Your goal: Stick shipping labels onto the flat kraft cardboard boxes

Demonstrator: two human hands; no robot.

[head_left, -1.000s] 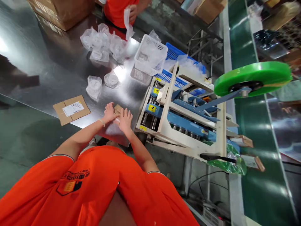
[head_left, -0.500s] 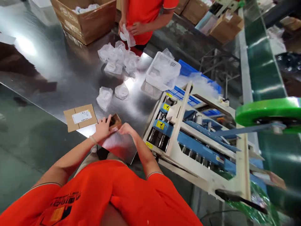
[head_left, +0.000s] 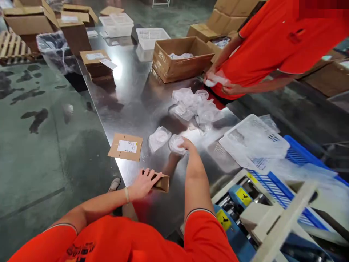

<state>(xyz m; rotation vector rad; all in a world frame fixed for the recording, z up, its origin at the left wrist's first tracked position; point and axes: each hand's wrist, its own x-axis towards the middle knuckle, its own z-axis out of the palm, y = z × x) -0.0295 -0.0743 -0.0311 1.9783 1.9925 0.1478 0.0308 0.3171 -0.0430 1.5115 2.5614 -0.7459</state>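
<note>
My left hand (head_left: 144, 183) is closed over the near side of a small brown cardboard box (head_left: 164, 183), which stands open-topped at the table's near edge. Stretched forward, my right hand (head_left: 186, 144) has its fingers on a clear-wrapped round item (head_left: 176, 143); its contents are blurred by the wrapping. Just left of that lies another bubble-wrapped item (head_left: 159, 138). A flattened cardboard box (head_left: 126, 147) with a white label rests by the left table edge.
A pile of wrapped items (head_left: 195, 105) lies farther up the metal table (head_left: 131, 105). Behind it stands a large carton (head_left: 181, 60). A co-worker (head_left: 261, 62) stands at the far right side. A white basket (head_left: 255, 136) and a roller machine (head_left: 240, 214) are at right.
My right hand has left the small box and reached forward onto a wrapped round item. My left hand stays at the box. The view has tilted up and turned left.
</note>
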